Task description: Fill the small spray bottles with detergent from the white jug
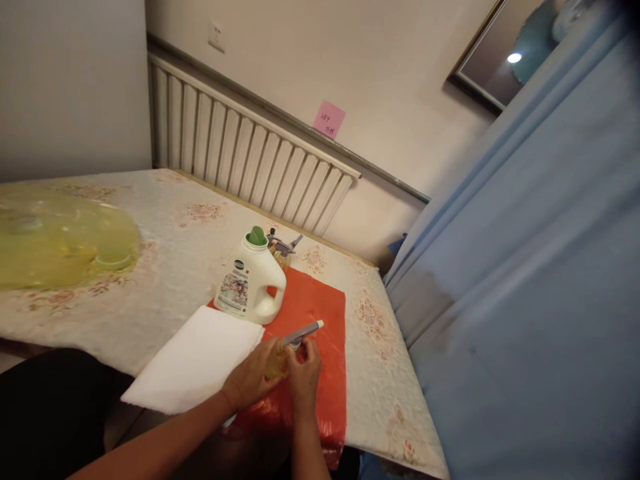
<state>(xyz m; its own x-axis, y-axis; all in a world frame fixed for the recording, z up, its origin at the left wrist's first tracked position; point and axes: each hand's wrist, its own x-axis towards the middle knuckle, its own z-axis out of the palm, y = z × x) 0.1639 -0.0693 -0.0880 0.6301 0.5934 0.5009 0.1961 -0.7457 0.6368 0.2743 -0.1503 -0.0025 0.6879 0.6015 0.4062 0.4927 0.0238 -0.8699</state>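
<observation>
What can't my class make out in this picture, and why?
Head view:
Held bottle: partly hidden by left hand and right hand.
Grey-topped thing: partly hidden behind white jug.
Jug label: print too small.
Yellow plastic: cut off by left edge.
Wall frame: cut off by top edge.

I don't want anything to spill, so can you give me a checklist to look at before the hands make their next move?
1. Left hand around the small bottle: ok.
2. Right hand close beneath the grey top: ok.
3. Firm grip on the right: cannot tell, the fingers hide it.
4. White jug upright: ok.
5. White jug covered: not ok, its green spout shows with no lid over it.
6. Red sheet wholly on the table: not ok, its near end hangs over the edge.
</observation>
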